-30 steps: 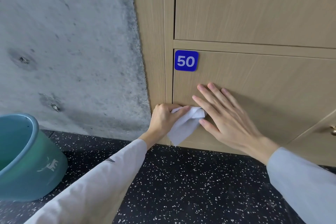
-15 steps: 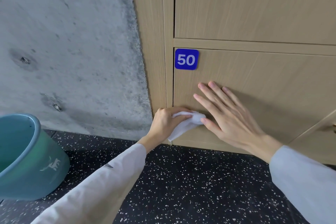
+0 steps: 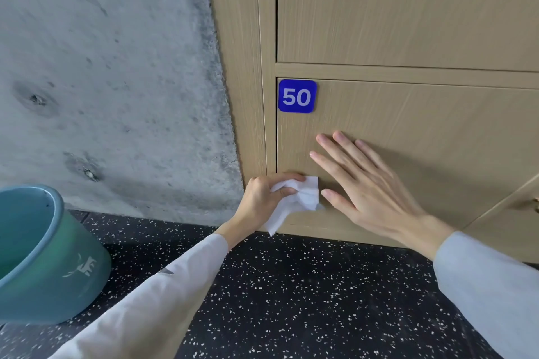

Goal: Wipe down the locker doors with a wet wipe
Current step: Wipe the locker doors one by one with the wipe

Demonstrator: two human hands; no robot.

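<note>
1. Low down, door [image 3: 423,137] carries a blue tag [image 3: 297,96] reading 50.
2. Bucket [image 3: 43,256] stands on the floor [image 3: 306,300], well left of the door.
3. Right hand [image 3: 367,189] lies flat on the door, fingers straight.
4. Left hand [image 3: 262,198] grips the wipe [image 3: 303,195] against the door's lower left corner.

Two bare hands, left hand [image 3: 264,201] at 6 o'clock of frame centre, right hand [image 3: 370,192] toward 4 o'clock. No rings, no watch, nails short and unpainted. Long pale sleeves down to both wrists: left sleeve [image 3: 151,300] off-white with a small dark mark on the forearm, right sleeve [image 3: 490,285] light grey-blue, plain, loosely cuffed.
</note>
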